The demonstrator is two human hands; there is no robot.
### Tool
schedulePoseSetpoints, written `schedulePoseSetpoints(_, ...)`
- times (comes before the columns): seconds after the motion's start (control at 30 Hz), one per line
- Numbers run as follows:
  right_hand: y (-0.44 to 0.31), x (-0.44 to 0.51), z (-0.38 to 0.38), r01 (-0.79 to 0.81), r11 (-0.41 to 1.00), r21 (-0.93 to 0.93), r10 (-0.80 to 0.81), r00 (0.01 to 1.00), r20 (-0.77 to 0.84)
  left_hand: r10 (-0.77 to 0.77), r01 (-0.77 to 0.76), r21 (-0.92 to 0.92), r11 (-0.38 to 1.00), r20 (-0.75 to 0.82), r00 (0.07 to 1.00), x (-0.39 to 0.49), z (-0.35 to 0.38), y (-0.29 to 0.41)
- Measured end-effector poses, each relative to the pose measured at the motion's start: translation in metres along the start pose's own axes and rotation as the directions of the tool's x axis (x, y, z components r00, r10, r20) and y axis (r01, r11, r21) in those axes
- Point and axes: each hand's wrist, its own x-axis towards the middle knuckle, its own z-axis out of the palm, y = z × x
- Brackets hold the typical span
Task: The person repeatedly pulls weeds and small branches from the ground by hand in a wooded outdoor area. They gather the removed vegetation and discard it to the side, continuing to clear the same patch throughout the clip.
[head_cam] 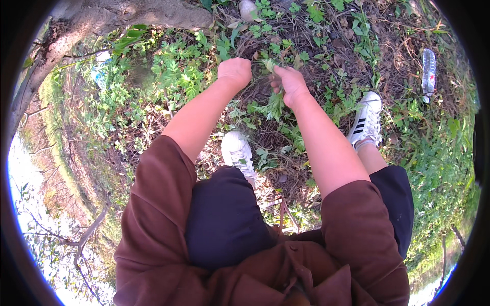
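Note:
My right hand (289, 82) is closed around a small bunch of green leafy plants (276, 107); lobed leaves hang below the fingers and a pale tip shows above the thumb. Just to its left, my left hand (236, 72) is bent into a fist low over the weeds, its back towards me. The fingers of that hand are hidden, so whether it grips a stem cannot be told. Leafy green weeds (183, 72) grow beside the left fist, and more small plants stand in dry litter beyond both hands.
A thick tree trunk (134, 14) curves across the upper left. Far right lies a clear plastic bottle (428, 74). White sneakers (368, 118) are on my feet among weeds and dry stalks. A pale round object (248, 10) lies at the top; blue-and-white litter (100, 70) sits at left.

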Motion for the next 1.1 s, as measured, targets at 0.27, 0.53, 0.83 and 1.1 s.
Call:
schedulePoseSetpoints(0.27, 0.007, -0.008, 0.014, 0.040, 0.998, -0.042, -0.041, 0.999, -0.026, 0.408, -0.335, -0.269, 0.903, 0.294, 0.864, -0.065, 0.008, 0.033)
schedulePoseSetpoints(0.53, 0.007, 0.006, 0.006, 0.098, 0.995, -0.035, -0.100, 0.992, -0.083, 0.141, -0.208, -0.423, 0.882, -0.183, 0.973, -0.030, 0.006, -0.004)
schedulePoseSetpoints(0.83, 0.011, 0.003, 0.012, 0.055, 0.996, -0.063, -0.061, 0.993, -0.097, 0.043, -0.005, 0.290, 0.957, -0.126, 0.991, -0.008, 0.051, -0.020)
schedulePoseSetpoints(1.1, 0.009, 0.006, 0.016, 0.048, 0.994, -0.096, -0.054, 0.996, -0.066, -0.051, 0.052, 0.347, 0.936, -0.012, 0.999, 0.032, 0.050, -0.042)
